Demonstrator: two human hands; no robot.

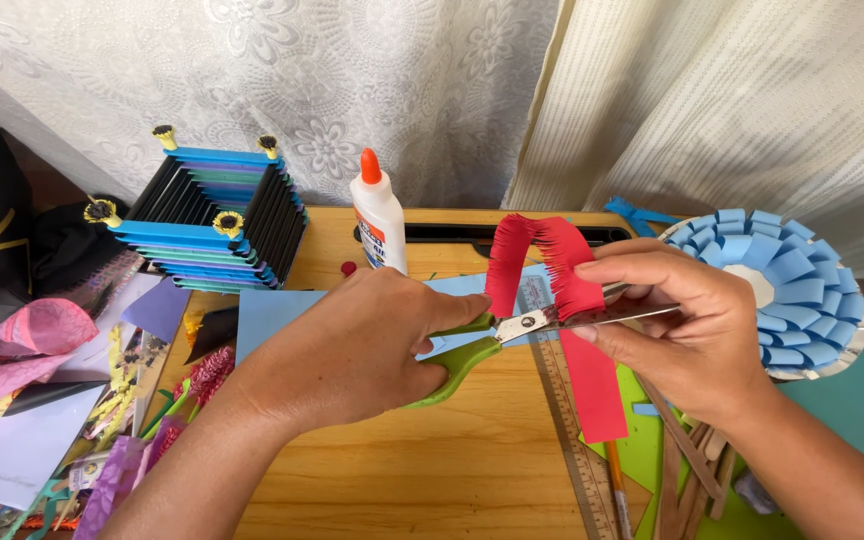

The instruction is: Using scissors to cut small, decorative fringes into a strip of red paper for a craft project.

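My left hand [352, 345] grips green-handled scissors [497, 335], blades pointing right and cutting into a red paper strip [592, 375]. My right hand [687, 325] pinches that strip near its middle. The strip's upper part [542, 255] arches over, its edge cut into a fine fringe, while the uncut lower part hangs toward the wooden table [452, 450]. The blade tips are hidden behind my right fingers.
A white glue bottle [379, 215] with an orange cap stands at the back. A blue and black paper box [207, 215] sits back left, a blue looped paper rosette [787, 290] at right. A ruler [572, 440], wooden sticks [687, 460] and paper scraps [42, 390] lie around.
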